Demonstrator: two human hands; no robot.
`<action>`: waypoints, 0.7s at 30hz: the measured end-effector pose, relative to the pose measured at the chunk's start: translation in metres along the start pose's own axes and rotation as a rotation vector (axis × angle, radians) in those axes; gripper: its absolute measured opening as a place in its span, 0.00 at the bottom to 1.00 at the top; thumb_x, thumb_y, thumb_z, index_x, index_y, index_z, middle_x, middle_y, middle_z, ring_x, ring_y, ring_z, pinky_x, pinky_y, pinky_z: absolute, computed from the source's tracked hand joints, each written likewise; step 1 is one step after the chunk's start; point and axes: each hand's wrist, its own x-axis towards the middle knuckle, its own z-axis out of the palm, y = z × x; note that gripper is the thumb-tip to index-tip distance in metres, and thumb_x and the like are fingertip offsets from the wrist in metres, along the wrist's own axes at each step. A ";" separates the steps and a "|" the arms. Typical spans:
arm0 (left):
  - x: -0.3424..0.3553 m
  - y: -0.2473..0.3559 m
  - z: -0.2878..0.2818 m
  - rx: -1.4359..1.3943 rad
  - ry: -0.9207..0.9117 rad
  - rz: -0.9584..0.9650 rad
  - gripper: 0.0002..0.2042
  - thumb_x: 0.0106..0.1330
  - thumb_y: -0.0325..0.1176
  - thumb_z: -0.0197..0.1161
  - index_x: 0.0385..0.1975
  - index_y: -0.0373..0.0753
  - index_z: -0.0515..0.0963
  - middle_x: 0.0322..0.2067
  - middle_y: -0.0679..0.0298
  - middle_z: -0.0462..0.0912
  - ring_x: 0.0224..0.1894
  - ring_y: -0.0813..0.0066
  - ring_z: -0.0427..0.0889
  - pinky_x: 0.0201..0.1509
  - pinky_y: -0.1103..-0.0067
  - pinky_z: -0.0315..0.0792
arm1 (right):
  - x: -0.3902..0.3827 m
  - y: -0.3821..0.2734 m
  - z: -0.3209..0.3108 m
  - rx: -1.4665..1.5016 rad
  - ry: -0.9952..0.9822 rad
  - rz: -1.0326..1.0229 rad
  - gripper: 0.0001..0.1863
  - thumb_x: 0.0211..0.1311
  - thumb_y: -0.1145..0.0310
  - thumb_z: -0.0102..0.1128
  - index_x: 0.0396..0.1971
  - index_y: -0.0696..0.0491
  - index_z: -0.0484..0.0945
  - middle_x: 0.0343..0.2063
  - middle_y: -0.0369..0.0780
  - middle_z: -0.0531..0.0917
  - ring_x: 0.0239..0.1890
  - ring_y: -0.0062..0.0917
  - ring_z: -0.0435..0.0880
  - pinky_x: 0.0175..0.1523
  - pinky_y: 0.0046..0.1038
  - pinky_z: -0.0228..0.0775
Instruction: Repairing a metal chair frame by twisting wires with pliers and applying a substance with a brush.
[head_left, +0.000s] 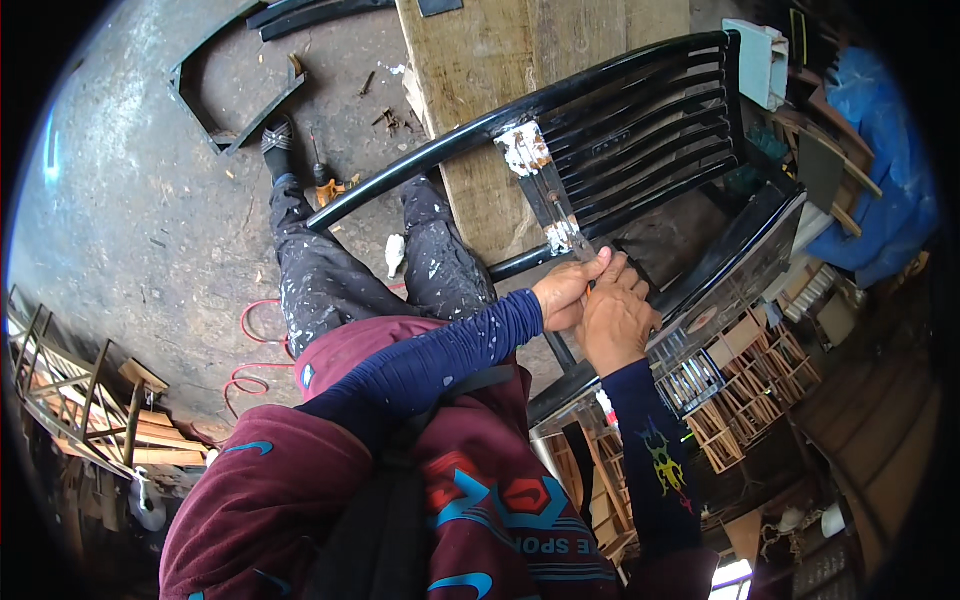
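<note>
A glossy black metal chair frame (640, 60) with curved slats lies over a wooden board in front of me. Across its slats runs a flat dark strip (547, 200), smeared with white and rusty brown patches at both ends. Just below the strip's near end, my left hand (565, 295) is closed, thumb against its fingers. Close against it is my right hand (615, 318), fingers curled inward. What they hold is mostly hidden; a thin, greyish end (582, 250) shows above the left thumb.
The wooden board (470, 200) supports the frame. An orange-handled power tool (328, 190) and a white bottle (395, 255) lie on the floor by my legs. A red hose (245, 385) curls at left. Bent metal pieces (190, 110) lie farther off; blue sheeting (870, 170) hangs at right.
</note>
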 end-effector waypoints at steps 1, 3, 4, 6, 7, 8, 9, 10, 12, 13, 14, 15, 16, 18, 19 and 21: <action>0.000 0.002 0.000 0.003 -0.020 0.000 0.27 0.73 0.54 0.57 0.60 0.38 0.72 0.59 0.57 0.77 0.61 0.64 0.76 0.68 0.66 0.70 | -0.001 -0.002 0.000 -0.011 0.001 0.000 0.45 0.56 0.57 0.70 0.69 0.61 0.58 0.45 0.44 0.77 0.49 0.35 0.80 0.37 0.55 0.81; -0.004 0.008 0.001 0.015 -0.031 0.001 0.27 0.73 0.54 0.58 0.60 0.38 0.72 0.59 0.56 0.78 0.61 0.63 0.77 0.68 0.66 0.70 | 0.003 -0.003 -0.002 0.018 0.009 -0.021 0.46 0.57 0.56 0.69 0.70 0.61 0.58 0.46 0.44 0.77 0.50 0.35 0.79 0.36 0.59 0.80; -0.001 0.009 -0.001 0.010 -0.038 0.003 0.27 0.73 0.54 0.58 0.60 0.38 0.72 0.59 0.56 0.78 0.61 0.63 0.77 0.68 0.66 0.70 | 0.004 -0.005 -0.005 0.009 0.011 -0.020 0.46 0.57 0.56 0.69 0.70 0.61 0.58 0.46 0.44 0.77 0.50 0.35 0.79 0.36 0.59 0.80; 0.002 0.011 -0.006 0.002 -0.079 0.018 0.27 0.73 0.55 0.58 0.59 0.38 0.73 0.58 0.56 0.79 0.60 0.63 0.77 0.68 0.66 0.70 | 0.005 -0.011 -0.011 -0.018 -0.024 -0.012 0.44 0.59 0.56 0.68 0.70 0.61 0.59 0.47 0.44 0.76 0.50 0.35 0.79 0.37 0.61 0.79; 0.005 0.013 -0.008 -0.006 -0.090 0.016 0.26 0.72 0.55 0.58 0.58 0.39 0.74 0.57 0.56 0.80 0.60 0.62 0.77 0.68 0.66 0.70 | 0.011 -0.013 -0.011 -0.052 -0.063 -0.005 0.48 0.56 0.56 0.70 0.69 0.64 0.55 0.49 0.46 0.75 0.52 0.37 0.78 0.37 0.55 0.81; 0.007 0.010 -0.009 -0.008 -0.094 0.015 0.26 0.72 0.55 0.58 0.58 0.39 0.74 0.57 0.56 0.80 0.60 0.62 0.77 0.68 0.66 0.70 | 0.011 -0.013 -0.007 -0.056 -0.062 -0.003 0.48 0.56 0.56 0.70 0.69 0.64 0.55 0.49 0.46 0.75 0.52 0.37 0.78 0.37 0.55 0.81; 0.009 0.010 -0.009 -0.022 -0.107 0.015 0.26 0.73 0.55 0.58 0.58 0.39 0.74 0.58 0.56 0.79 0.60 0.62 0.77 0.68 0.66 0.70 | 0.013 -0.014 -0.003 -0.063 -0.041 0.019 0.47 0.58 0.56 0.69 0.69 0.64 0.55 0.49 0.46 0.75 0.52 0.38 0.77 0.37 0.55 0.81; 0.009 0.010 -0.007 -0.037 -0.121 0.014 0.26 0.73 0.55 0.58 0.58 0.39 0.74 0.58 0.56 0.79 0.60 0.62 0.77 0.68 0.65 0.69 | 0.016 -0.014 0.002 -0.069 -0.021 0.042 0.46 0.59 0.56 0.68 0.70 0.64 0.54 0.50 0.46 0.75 0.52 0.38 0.77 0.38 0.55 0.81; 0.010 0.005 -0.008 -0.047 -0.113 -0.003 0.27 0.73 0.55 0.58 0.59 0.39 0.73 0.59 0.56 0.78 0.61 0.61 0.76 0.68 0.65 0.69 | 0.012 -0.010 0.015 -0.044 0.044 0.038 0.47 0.59 0.57 0.68 0.70 0.63 0.54 0.50 0.46 0.74 0.53 0.38 0.77 0.38 0.56 0.81; 0.008 0.004 -0.006 -0.056 -0.133 -0.012 0.27 0.73 0.55 0.58 0.59 0.39 0.73 0.59 0.56 0.78 0.62 0.62 0.76 0.68 0.65 0.69 | 0.008 -0.009 0.019 -0.017 0.106 0.035 0.47 0.60 0.57 0.67 0.71 0.63 0.53 0.50 0.46 0.74 0.53 0.38 0.76 0.38 0.57 0.81; 0.006 0.004 -0.006 -0.065 -0.153 -0.021 0.26 0.73 0.55 0.58 0.59 0.39 0.73 0.59 0.56 0.78 0.62 0.62 0.76 0.68 0.65 0.69 | 0.007 -0.008 0.022 -0.017 0.101 0.035 0.47 0.60 0.57 0.67 0.71 0.63 0.53 0.50 0.46 0.74 0.53 0.38 0.76 0.38 0.57 0.81; 0.008 0.009 -0.009 -0.083 -0.141 -0.020 0.25 0.73 0.54 0.58 0.58 0.39 0.74 0.58 0.56 0.79 0.61 0.62 0.76 0.68 0.65 0.70 | 0.008 -0.014 0.006 -0.091 0.035 0.037 0.47 0.60 0.56 0.67 0.71 0.62 0.53 0.50 0.47 0.74 0.53 0.38 0.76 0.38 0.59 0.80; 0.009 0.009 -0.013 -0.082 -0.144 -0.021 0.25 0.73 0.54 0.58 0.58 0.39 0.74 0.58 0.56 0.79 0.61 0.62 0.76 0.68 0.65 0.70 | 0.009 -0.017 -0.003 -0.164 -0.031 0.039 0.47 0.60 0.56 0.67 0.72 0.62 0.53 0.51 0.47 0.74 0.53 0.38 0.75 0.38 0.61 0.80; 0.008 0.007 -0.016 -0.106 -0.162 -0.042 0.24 0.73 0.53 0.59 0.57 0.38 0.75 0.57 0.56 0.79 0.60 0.62 0.78 0.67 0.66 0.70 | 0.009 -0.019 0.006 -0.211 -0.031 0.043 0.47 0.60 0.55 0.67 0.72 0.61 0.53 0.51 0.47 0.73 0.53 0.38 0.75 0.37 0.63 0.79; 0.009 0.007 -0.015 -0.093 -0.157 -0.037 0.24 0.73 0.53 0.59 0.56 0.39 0.76 0.56 0.56 0.80 0.59 0.62 0.78 0.67 0.65 0.71 | 0.008 -0.019 0.008 -0.224 -0.008 0.054 0.47 0.60 0.55 0.66 0.72 0.62 0.53 0.51 0.47 0.73 0.52 0.38 0.76 0.38 0.64 0.79; 0.010 0.006 -0.013 -0.075 -0.137 -0.026 0.24 0.72 0.53 0.59 0.56 0.39 0.76 0.56 0.56 0.80 0.59 0.62 0.78 0.67 0.65 0.71 | 0.008 -0.019 0.009 -0.236 0.012 0.061 0.46 0.61 0.55 0.66 0.71 0.62 0.54 0.51 0.47 0.73 0.51 0.37 0.76 0.38 0.64 0.79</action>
